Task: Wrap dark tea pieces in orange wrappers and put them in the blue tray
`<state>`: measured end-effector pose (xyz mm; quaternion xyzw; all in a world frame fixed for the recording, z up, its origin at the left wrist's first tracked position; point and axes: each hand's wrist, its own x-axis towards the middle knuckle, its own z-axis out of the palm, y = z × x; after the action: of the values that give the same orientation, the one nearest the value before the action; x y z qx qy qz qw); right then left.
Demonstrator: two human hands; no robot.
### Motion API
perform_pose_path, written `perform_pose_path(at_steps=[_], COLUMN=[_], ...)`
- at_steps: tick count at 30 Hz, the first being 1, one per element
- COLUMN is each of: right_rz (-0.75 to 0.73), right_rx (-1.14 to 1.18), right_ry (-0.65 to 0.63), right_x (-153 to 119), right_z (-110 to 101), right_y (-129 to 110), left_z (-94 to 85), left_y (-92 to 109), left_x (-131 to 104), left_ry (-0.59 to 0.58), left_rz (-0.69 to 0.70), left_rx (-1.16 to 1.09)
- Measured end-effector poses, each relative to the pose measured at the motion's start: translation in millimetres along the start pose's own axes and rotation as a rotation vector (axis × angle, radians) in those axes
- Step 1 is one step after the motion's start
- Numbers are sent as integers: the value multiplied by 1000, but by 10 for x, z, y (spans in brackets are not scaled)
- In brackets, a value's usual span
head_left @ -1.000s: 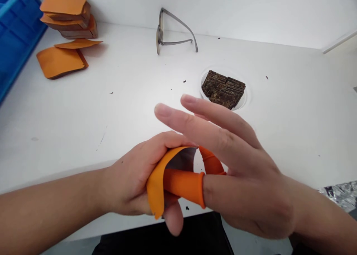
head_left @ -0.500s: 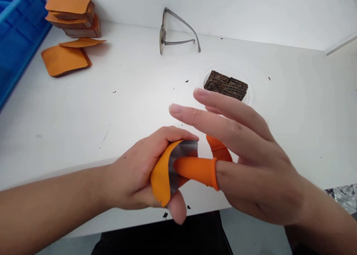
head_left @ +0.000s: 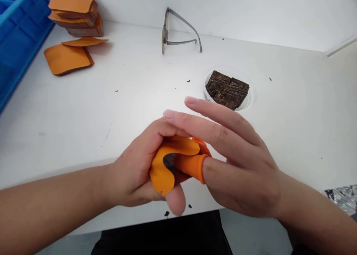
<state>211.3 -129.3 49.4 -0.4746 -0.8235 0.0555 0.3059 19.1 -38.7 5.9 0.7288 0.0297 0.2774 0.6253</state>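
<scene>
A small orange pouch with a grey lining sits bent in my left hand, whose fingers are wrapped round it. Its mouth gapes toward the right. My right hand wears smooth orange finger cots. One covered finger reaches into the pouch mouth, and a ribbed orange cot shows behind the pouch's edge. Those fingertips are hidden, while the other right fingers stretch out above my left hand. Just beyond my right hand, dark brown pressed slabs lie stacked in a clear round dish.
Stacked orange pouches stand at the back left, with several more lying before them. A blue crate borders the left side. Eyeglasses rest near the back wall. Crumpled foil lies at the right edge.
My right hand has moved left and its covered finger sits deeper in the pouch. The pouch's mouth has folded inward, showing less grey lining. More of the dish is uncovered.
</scene>
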Motion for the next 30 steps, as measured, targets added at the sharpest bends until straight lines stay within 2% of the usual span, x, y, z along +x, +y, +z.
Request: perform_pose_path(at_steps=[4, 9, 13, 17, 21, 23, 28, 30], right_rz=[-76, -43, -16, 16, -9, -14, -5, 37], right_rx=[-63, -114, -156, -185, -167, -152, -106, -25], right_ry=[8, 34, 21, -12, -50, -48, 6, -21], right_x=[1, 5, 8, 20, 8, -9, -24, -15], right_z=[87, 227, 262, 234, 173, 152, 84, 8], right_y=[4, -26, -47, -81, -94, -79, -58, -89], left_z=[1, -36, -42, -7, 24, 28, 7, -8], left_y=[-14, -46, -68, -99, -120, -111, -38, -22], left_x=[-4, -18, -34, -9, 59, 69, -27, -75], left_ry=[-27, 27, 35, 1, -41, -55, -74, -54], left_rz=[46, 66, 66, 22, 175, 188, 35, -43], left_rx=[-10, 244, 411, 342, 231, 164, 71, 51])
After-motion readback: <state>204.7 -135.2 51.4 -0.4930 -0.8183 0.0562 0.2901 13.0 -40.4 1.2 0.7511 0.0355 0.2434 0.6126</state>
